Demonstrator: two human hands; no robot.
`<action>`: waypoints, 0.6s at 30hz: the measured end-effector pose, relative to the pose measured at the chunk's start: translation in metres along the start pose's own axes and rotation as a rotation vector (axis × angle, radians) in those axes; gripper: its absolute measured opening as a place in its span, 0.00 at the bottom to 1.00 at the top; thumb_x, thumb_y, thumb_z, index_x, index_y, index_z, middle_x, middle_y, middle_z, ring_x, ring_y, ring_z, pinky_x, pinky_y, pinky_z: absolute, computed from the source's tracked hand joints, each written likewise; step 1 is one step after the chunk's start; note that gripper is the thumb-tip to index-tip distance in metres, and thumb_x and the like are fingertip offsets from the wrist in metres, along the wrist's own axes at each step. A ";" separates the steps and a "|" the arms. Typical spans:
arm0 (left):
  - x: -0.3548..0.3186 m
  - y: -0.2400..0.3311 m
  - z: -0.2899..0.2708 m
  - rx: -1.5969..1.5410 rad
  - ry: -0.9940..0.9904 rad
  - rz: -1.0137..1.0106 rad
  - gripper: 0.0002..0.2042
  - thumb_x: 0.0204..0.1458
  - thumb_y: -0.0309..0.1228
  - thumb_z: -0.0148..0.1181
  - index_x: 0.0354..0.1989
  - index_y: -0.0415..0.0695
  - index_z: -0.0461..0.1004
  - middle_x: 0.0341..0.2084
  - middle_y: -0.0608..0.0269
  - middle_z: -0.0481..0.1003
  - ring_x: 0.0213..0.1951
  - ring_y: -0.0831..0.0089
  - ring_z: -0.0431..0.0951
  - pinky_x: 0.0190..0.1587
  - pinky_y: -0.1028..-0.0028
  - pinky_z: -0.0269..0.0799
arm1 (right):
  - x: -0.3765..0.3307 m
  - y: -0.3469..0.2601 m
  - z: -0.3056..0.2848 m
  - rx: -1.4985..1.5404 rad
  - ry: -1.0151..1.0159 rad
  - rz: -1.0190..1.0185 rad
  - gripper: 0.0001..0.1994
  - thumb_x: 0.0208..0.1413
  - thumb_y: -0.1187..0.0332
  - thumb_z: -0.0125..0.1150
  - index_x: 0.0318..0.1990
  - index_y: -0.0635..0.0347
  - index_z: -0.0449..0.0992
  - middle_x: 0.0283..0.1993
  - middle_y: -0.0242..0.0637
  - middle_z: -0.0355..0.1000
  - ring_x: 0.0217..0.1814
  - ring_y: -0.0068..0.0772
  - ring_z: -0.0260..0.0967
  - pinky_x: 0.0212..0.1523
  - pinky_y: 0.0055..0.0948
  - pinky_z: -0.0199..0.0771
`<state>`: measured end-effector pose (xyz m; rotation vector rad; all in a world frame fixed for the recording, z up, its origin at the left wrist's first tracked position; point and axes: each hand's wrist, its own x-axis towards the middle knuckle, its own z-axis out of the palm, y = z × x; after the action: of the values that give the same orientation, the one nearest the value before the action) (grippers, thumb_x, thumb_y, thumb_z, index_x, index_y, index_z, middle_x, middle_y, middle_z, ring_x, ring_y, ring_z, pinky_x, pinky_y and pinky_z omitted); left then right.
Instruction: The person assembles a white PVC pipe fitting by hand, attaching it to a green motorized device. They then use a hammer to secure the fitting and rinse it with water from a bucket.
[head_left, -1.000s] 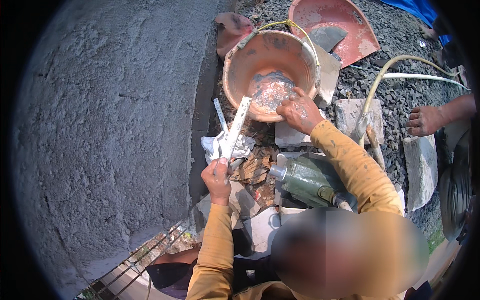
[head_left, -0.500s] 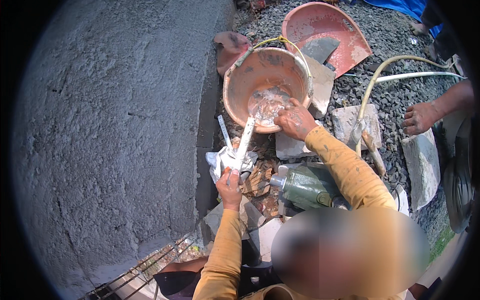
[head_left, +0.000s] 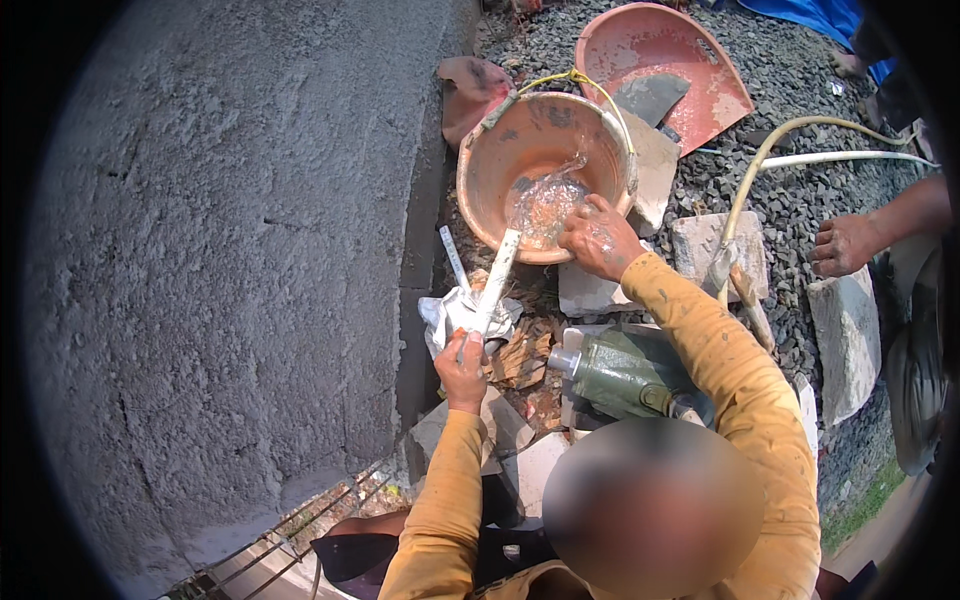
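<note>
My left hand (head_left: 460, 375) is closed around the lower end of a white flat strip (head_left: 497, 280). The strip slants up so its far end overlaps the near rim of an orange bucket (head_left: 482, 205). A bit of orange shows at my fingers. My right hand (head_left: 602, 240), smeared with grey, lies over the bucket's near right rim with its fingers curled inward; its thumb is hidden. The bucket leans toward me, with clear water (head_left: 545, 210) splashing on its stained bottom. Its yellow-wrapped handle (head_left: 575, 75) is swung to the far side.
A rough grey plastered surface (head_left: 250, 220) fills the left. Beside my right forearm lies a green power tool (head_left: 625, 372). Behind the bucket is a red pan (head_left: 705, 75) on gravel (head_left: 780, 90). A hose (head_left: 745, 185) and another person's foot (head_left: 850, 240) are at right.
The water in the bucket has shifted and splashes up the far right side. The whole view has slid slightly; both hands keep their places on the strip and the bucket.
</note>
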<state>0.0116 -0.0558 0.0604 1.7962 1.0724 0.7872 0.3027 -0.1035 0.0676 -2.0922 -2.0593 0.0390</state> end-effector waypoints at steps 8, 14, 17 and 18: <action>0.017 0.114 -0.023 -0.292 -0.037 -0.041 0.22 0.54 0.43 0.49 0.14 0.37 0.66 0.12 0.64 0.66 0.16 0.73 0.66 0.21 0.74 0.60 | -0.029 0.014 0.004 -0.036 0.025 0.007 0.05 0.44 0.69 0.53 0.25 0.50 0.77 0.31 0.33 0.72 0.41 0.35 0.71 0.58 0.42 0.58; 0.005 0.016 0.006 -0.031 -0.066 -0.061 0.18 0.53 0.37 0.53 0.18 0.35 0.67 0.11 0.63 0.64 0.19 0.75 0.64 0.23 0.72 0.57 | -0.016 0.000 0.007 0.004 0.052 -0.035 0.05 0.43 0.68 0.53 0.22 0.49 0.76 0.29 0.34 0.71 0.40 0.34 0.71 0.57 0.41 0.60; 0.005 -0.013 0.019 -0.076 -0.003 0.000 0.17 0.53 0.36 0.53 0.19 0.34 0.69 0.12 0.64 0.66 0.19 0.77 0.66 0.24 0.73 0.59 | -0.014 -0.009 0.020 0.032 0.128 -0.069 0.06 0.43 0.67 0.52 0.21 0.49 0.76 0.28 0.34 0.72 0.39 0.33 0.71 0.57 0.40 0.60; -0.006 -0.006 0.012 -0.115 -0.044 -0.137 0.17 0.53 0.35 0.53 0.19 0.34 0.69 0.12 0.64 0.67 0.19 0.78 0.66 0.24 0.74 0.59 | -0.029 -0.018 0.028 0.037 0.095 -0.048 0.06 0.43 0.67 0.52 0.21 0.49 0.76 0.27 0.34 0.72 0.39 0.33 0.71 0.57 0.39 0.60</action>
<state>0.0172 -0.0639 0.0499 1.6188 1.0869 0.7084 0.2801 -0.1290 0.0397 -1.9828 -2.0364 -0.0297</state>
